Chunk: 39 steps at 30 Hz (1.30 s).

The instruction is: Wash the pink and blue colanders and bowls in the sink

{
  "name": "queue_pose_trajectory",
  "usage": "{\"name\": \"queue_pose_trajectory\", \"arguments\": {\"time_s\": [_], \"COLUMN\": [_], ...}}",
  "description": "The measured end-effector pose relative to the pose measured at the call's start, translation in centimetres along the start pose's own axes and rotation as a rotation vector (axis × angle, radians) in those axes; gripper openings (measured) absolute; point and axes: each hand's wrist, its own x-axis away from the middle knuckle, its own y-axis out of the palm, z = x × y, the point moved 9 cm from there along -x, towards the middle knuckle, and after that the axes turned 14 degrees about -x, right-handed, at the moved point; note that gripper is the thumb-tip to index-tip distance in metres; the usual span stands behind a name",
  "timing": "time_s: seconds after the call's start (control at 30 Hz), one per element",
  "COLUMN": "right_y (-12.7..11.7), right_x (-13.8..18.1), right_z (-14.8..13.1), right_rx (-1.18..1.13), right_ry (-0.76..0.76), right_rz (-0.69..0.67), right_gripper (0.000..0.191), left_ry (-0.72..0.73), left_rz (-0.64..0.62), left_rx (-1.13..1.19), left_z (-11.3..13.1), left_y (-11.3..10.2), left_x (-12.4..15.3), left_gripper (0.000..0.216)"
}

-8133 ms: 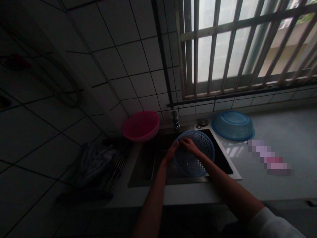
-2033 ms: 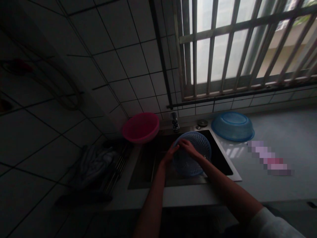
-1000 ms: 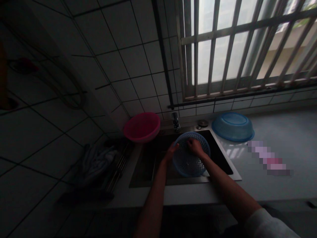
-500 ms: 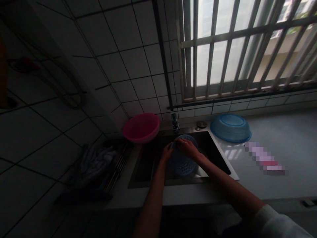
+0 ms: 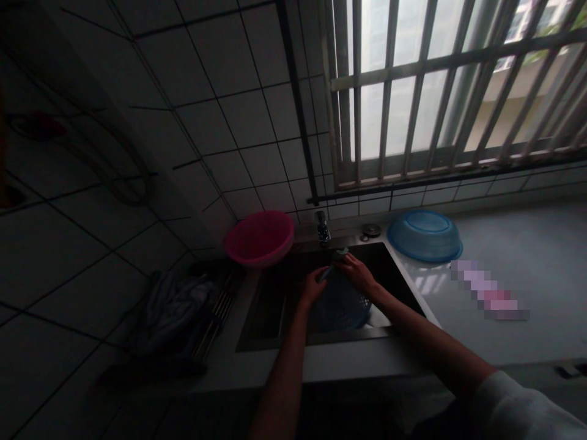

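Note:
A blue perforated plastic basket [image 5: 342, 308] sits low in the dark steel sink [image 5: 270, 305]. My left hand [image 5: 312, 286] curls round its left rim. My right hand [image 5: 356, 272] is closed over the far rim, and a small dark green thing [image 5: 341, 252] shows at its fingertips; I cannot make out what it is. Both arms reach in from the lower edge.
A tap [image 5: 322, 228] stands behind the sink. A pink bowl [image 5: 259, 238] lies at the back left and an upturned blue basin [image 5: 424, 234] at the back right on the pale counter [image 5: 527, 269]. Striped cloth [image 5: 172, 308] lies on a rack at left. A barred window is above.
The basket has sunk from a tilted, raised position to lower in the sink. My right hand moved from inside the basket to its far rim, near the tap.

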Motion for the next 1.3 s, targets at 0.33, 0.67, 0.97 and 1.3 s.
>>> {"name": "queue_pose_trajectory", "arguments": {"time_s": [0.33,0.67,0.97,1.3], "right_y": [1.5,-0.5,-0.2,2.2], "right_x": [0.2,1.3,0.9,1.1], "right_z": [0.4,4.2,4.0,0.8], "right_rx": [-0.027,-0.122,-0.225,-0.304], "right_ry": [0.068,0.335,0.286,0.135], "right_rz": [0.036,0.186,0.238,0.146], "right_gripper": [0.047,0.04,0.039,0.049], "left_ry": [-0.021,-0.193,-0.19,-0.051], "left_rz": [0.1,0.261,0.254,0.109], "left_rx": [-0.894,-0.689,-0.634,-0.638], "left_z": [4.2,1.4,1.1,2.0], "left_y": [0.2,-3.6,-3.1,-0.5], "left_x": [0.8,1.3,1.0,0.9], "left_gripper": [0.046,0.044,0.045,0.046]}}
